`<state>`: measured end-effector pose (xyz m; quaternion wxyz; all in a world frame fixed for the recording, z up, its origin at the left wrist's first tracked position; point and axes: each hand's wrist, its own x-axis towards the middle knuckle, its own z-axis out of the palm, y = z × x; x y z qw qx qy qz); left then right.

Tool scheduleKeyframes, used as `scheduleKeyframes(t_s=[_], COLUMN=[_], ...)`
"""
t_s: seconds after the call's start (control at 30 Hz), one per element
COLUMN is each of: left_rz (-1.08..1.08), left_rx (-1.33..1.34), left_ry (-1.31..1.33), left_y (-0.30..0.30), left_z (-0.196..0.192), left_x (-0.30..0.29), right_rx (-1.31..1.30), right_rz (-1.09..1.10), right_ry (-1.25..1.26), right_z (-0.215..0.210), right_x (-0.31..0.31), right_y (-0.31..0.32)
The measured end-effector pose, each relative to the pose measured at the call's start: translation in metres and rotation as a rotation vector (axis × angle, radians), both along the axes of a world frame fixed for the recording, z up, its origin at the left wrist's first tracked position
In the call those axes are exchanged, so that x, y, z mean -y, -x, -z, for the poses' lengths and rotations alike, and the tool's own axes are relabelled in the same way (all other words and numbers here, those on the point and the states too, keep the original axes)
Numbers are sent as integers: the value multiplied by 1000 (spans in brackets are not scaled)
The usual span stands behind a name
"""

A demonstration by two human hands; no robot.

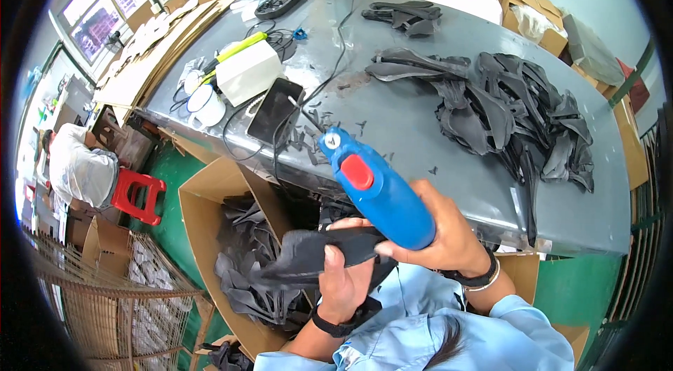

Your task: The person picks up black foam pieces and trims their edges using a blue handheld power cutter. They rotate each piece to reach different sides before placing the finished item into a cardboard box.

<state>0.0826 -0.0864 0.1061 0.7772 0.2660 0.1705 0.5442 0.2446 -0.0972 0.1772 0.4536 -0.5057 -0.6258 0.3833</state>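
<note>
Cardboard box (199,220) is holding heaped dark pieces (256,290); left hand (345,280) is gripping grey part (312,255), right hand (445,234) blue tool (389,204).

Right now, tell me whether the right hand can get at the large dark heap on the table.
Probably not: the right hand is wrapped around a blue tool, so its grip is taken, though the large dark heap lies ahead to its right.
</note>
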Motion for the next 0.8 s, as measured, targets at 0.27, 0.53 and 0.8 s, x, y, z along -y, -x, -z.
scheduleKeyframes(t_s=[0.27, 0.53, 0.8], left_rz=[-580, -784, -638], left_rx=[21, -32, -131], left_ry=[-221, -298, -468], left_y=[9, 9, 28], left_z=[-32, -31, -18], left_x=[-23, -24, -29], right_rx=[433, 469, 433], right_rz=[116, 2, -1], right_ry=[-222, -190, -231], right_z=[19, 31, 28], right_x=[29, 41, 39], right_y=[23, 33, 31])
